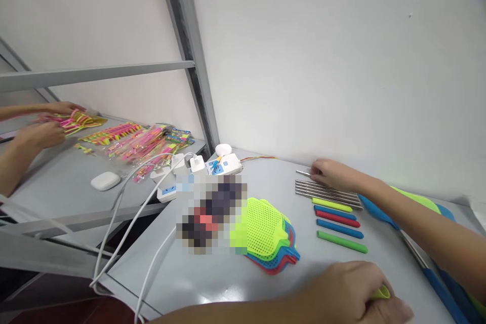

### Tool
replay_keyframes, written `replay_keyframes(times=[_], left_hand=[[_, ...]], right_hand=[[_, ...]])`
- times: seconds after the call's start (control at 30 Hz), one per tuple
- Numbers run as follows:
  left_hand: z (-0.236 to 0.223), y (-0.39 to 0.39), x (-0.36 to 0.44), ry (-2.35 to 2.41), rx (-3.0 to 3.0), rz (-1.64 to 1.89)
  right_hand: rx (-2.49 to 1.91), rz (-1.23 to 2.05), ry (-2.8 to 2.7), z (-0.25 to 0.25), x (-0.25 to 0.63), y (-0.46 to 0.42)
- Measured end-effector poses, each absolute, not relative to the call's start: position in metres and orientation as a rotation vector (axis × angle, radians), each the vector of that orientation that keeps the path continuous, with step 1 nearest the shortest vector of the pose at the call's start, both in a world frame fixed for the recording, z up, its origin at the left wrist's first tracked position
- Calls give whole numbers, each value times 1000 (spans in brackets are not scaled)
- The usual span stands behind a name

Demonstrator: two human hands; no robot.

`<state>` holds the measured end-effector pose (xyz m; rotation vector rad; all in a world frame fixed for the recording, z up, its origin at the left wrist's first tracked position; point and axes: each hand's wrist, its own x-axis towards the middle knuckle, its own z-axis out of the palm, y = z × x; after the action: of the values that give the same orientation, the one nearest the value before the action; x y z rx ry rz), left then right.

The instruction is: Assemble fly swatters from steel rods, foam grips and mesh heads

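Note:
My left hand [341, 291] is closed around a yellow-green handle sleeve [381, 292], its open round end showing past the fingers at the bottom. At the back, my right hand [330, 173] pinches a thin metal rod [302, 173] just behind a row of metal rods [322, 190]. In front of those rods lie several loose handle sleeves: yellow [332, 205], red [337, 218], green [341, 241] and blue [339, 228]. Left of them is a stack of perforated fly swatter heads [266, 228], yellow-green on top with blue and red beneath.
Assembled fly swatters [413, 253] lie at the right, partly behind my right arm. A power strip [226, 164] with white cables stands at the back left, near a blurred-out object [212, 215]. Beyond the shelf post [193, 61], another person's hands [41, 134] handle colourful packets.

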<state>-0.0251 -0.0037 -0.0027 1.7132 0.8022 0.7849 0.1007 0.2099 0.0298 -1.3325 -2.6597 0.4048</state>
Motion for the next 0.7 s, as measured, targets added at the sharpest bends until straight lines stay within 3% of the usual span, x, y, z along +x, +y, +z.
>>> replay_keyframes(times=[0.1, 0.2, 0.4, 0.7], left_hand=[[1, -2, -26, 811, 1663, 820], [6, -3, -29, 831, 1621, 804], [12, -3, -30, 836, 1577, 772], [10, -1, -26, 810, 1582, 796]], right_hand=[[-1406, 329, -2524, 42, 105, 201], [-1270, 412, -2053, 68, 106, 170], [-757, 1219, -1107, 123, 99, 59], [-653, 1444, -1016, 110, 97, 11]])
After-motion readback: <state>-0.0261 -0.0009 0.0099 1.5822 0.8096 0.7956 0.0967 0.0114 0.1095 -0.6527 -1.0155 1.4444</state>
